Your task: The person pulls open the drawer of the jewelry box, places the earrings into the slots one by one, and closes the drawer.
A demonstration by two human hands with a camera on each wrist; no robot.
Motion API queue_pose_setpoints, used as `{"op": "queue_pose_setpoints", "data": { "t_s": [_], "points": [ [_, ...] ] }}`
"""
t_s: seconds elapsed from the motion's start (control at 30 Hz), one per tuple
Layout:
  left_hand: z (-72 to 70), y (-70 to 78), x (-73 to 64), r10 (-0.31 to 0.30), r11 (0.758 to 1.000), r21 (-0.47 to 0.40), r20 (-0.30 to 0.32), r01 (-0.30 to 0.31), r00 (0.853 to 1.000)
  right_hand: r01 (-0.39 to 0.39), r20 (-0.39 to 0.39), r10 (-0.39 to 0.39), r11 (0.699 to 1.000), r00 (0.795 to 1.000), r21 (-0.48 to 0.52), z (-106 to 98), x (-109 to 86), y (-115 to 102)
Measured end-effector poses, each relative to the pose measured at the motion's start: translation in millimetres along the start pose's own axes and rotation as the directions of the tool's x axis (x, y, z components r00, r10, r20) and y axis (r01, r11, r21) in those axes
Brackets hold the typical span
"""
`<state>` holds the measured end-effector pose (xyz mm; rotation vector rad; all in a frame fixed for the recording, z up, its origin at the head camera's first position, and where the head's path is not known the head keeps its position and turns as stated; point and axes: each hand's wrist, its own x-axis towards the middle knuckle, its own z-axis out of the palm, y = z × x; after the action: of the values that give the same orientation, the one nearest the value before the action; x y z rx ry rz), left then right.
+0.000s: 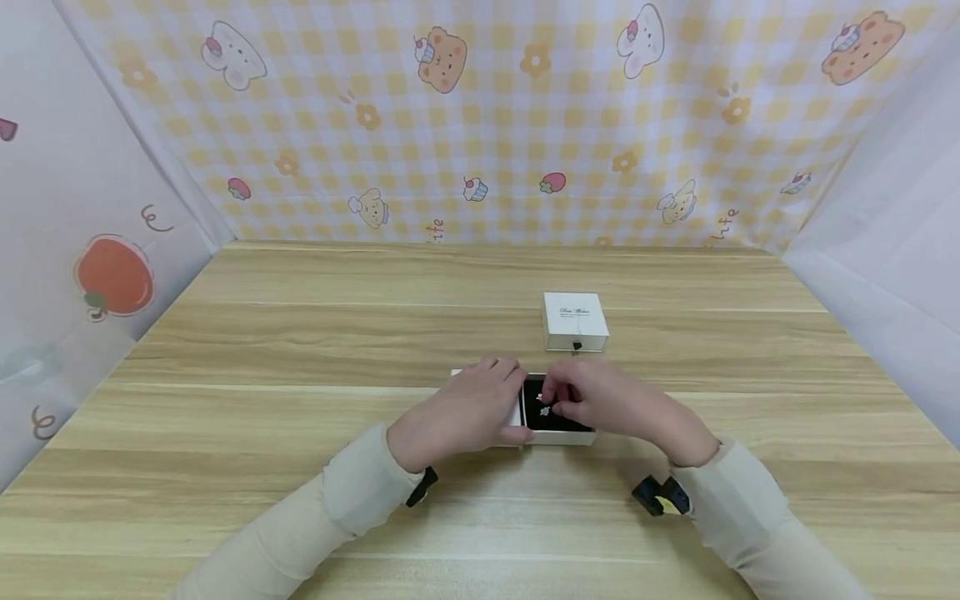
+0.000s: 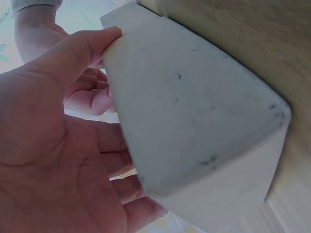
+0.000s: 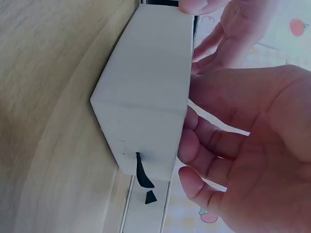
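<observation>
A white drawer-style jewelry box [image 1: 557,437] lies slid open on the table, its drawer lined in black [image 1: 534,423]. Two small shiny pieces, apparently earrings [image 1: 545,411], sit on the lining. My left hand [image 1: 468,408] grips the white sleeve [image 2: 189,97] of the box, thumb on the near side and fingers across the top toward the far side. Over the drawer, my right hand [image 1: 600,396] has curled fingers, with index finger and thumb close to the shiny pieces. Whether they pinch one cannot be made out. In the right wrist view, a black pull tab [image 3: 142,172] hangs from the drawer's end.
Behind the drawer stands a second white box [image 1: 575,317] with printed lettering and a black tab. Both boxes rest on a wood-grain table [image 1: 300,333]. A yellow checked cloth [image 1: 495,125] hangs along the table's far edge.
</observation>
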<state>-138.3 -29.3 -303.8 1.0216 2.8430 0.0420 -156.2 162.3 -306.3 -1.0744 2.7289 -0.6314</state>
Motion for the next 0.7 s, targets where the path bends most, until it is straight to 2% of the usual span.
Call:
{"op": "queue_pose_setpoints", "data": {
  "t_s": [0.17, 0.43, 0.7],
  "points": [
    [-0.2, 0.4, -0.2, -0.002, 1.0, 0.003, 0.002, 0.002, 1.0, 0.05, -0.047, -0.054, 0.994, 0.997, -0.093, 1.3, -1.0, -0.1],
    [-0.5, 0.4, -0.6, -0.009, 1.0, -0.002, 0.009, 0.009, 1.0, 0.024, -0.064, -0.036, 0.984, 0.997, -0.179, 4.9, -0.3, -1.0],
    [-0.3, 0.5, -0.4, -0.009, 1.0, -0.004, 0.007, 0.009, 1.0, 0.002, -0.062, -0.016, 0.976, 0.998, -0.219, 7.3, -1.4, -2.3]
  ]
}}
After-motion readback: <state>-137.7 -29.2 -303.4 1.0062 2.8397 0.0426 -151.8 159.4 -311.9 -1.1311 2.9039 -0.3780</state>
